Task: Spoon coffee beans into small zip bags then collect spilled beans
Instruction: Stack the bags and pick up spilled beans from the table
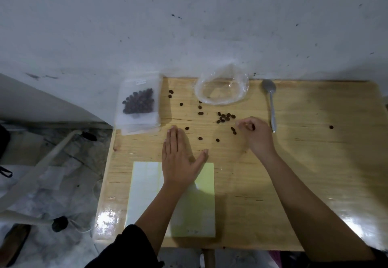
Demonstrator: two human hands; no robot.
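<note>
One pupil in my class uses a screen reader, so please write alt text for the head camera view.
Over a wooden table, a person's right hand appears to pinch a coffee bean from scattered beans, while the left hand lies flat, open. At the back: a filled zip bag, an open clear bag and a spoon.

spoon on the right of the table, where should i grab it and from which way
Take the spoon by the near end of its handle, coming straight down from above with fingers pinching across the thin stem. It lies flat on the table, bowl by the wall and handle running toward the near edge, ending just beside the right hand, which holds a bean.
</note>
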